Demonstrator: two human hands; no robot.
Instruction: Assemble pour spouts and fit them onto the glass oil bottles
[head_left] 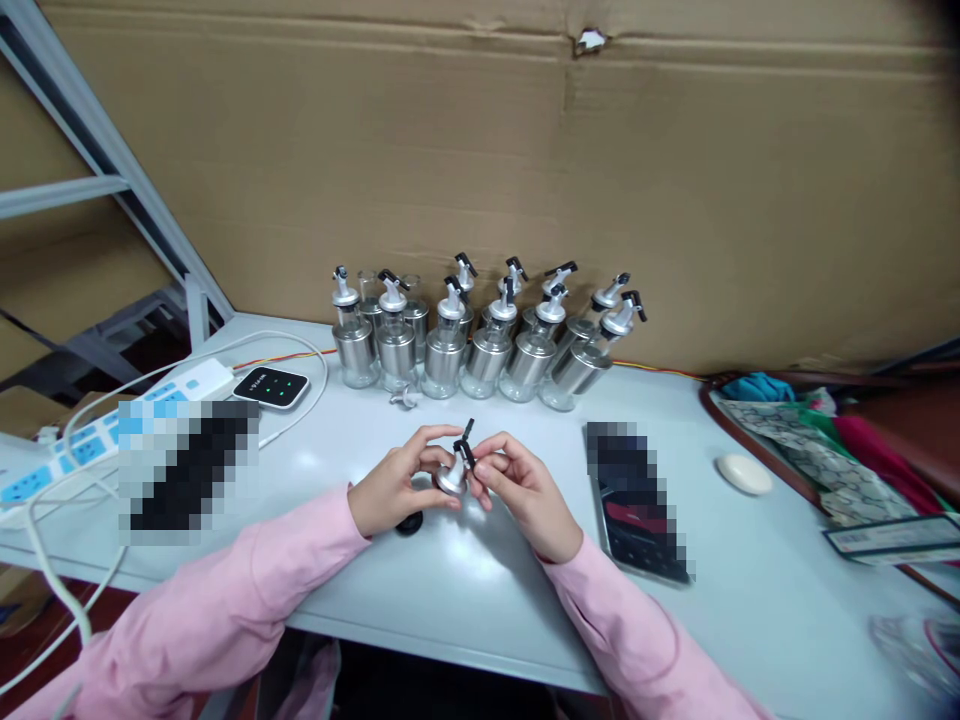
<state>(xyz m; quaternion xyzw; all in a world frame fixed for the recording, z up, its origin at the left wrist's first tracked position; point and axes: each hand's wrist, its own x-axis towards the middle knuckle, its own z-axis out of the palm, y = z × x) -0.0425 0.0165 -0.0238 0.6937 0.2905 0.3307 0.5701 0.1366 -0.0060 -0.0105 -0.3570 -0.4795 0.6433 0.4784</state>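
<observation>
In front of me my left hand [397, 483] grips a silver bottle pourer [451, 480] by its round base, thumb below and fingers behind. The pourer is tilted, with its black flip lid [466, 455] towards the right. My right hand [527, 492] is closed at that lid, its thumb and fingertips pinching the black part. A small black round piece [409, 523] lies on the table just under my left hand. Farther back, a loose silver spout [404, 398] rests before several glass bottles [444, 358] with steel sleeves, most topped by similar pourers.
Left of me are a white power strip [97, 440], cables, a small white-edged device [271, 387] and a blurred-out dark object [191, 470]. To the right lie a phone [637, 510], a white oval object [744, 474] and a brown-rimmed holder [724, 420] with cloths. Cardboard [450, 150] stands behind the table.
</observation>
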